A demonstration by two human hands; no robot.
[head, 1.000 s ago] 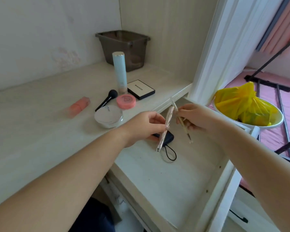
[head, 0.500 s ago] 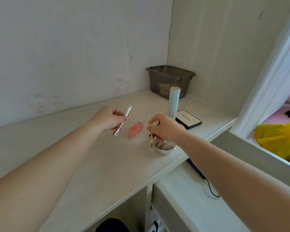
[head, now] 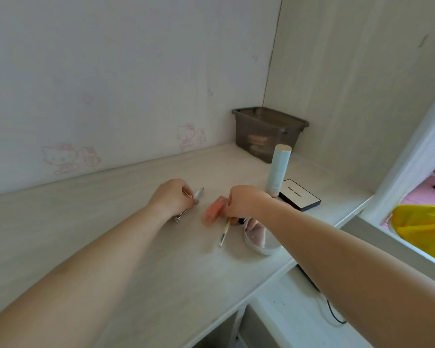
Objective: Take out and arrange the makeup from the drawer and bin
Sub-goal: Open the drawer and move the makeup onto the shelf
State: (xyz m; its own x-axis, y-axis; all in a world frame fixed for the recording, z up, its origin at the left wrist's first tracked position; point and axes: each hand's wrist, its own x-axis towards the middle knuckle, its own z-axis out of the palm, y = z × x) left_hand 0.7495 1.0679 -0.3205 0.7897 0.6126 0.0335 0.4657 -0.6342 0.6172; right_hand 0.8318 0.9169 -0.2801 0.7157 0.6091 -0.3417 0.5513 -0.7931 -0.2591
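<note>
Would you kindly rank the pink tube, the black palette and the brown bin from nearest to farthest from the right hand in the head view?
1. Pink tube: touching the right hand, on its left.
2. Black palette: just right, on the desk.
3. Brown bin: back corner.

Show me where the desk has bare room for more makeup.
Bare: the desk left of the left hand, up to the wall; also the front strip under the forearms. Crowded: right side, around the pink tube, round compact, tall bottle, black palette and bin.
</note>
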